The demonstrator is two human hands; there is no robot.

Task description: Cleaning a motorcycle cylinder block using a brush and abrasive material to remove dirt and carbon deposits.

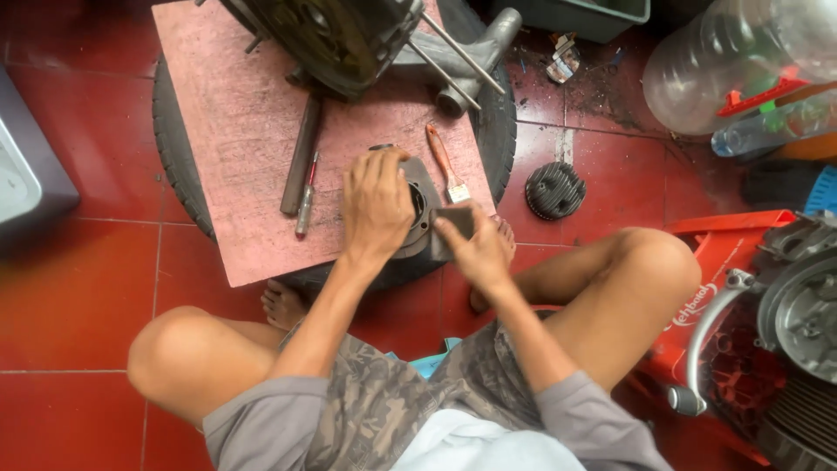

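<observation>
A dark metal engine cylinder (425, 228) lies near the front edge of a reddish board (235, 122) that rests on a tyre (174, 148). My left hand (377, 202) lies flat over the cylinder's top, gripping it. My right hand (475, 249) presses a small dark grey sanding pad (458, 222) against the cylinder's right side. A paintbrush (446, 166) with an orange handle lies just beyond the cylinder. A screwdriver (306, 196) and a dark metal bar (301, 157) lie to the left of my left hand.
A large engine block (340, 35) with long studs sits at the board's far end. A finned cylinder head (554, 190) lies on the red tiled floor at right. A clear plastic jug (741, 61) and another engine (802, 314) stand at right. A grey box (26, 174) is at left.
</observation>
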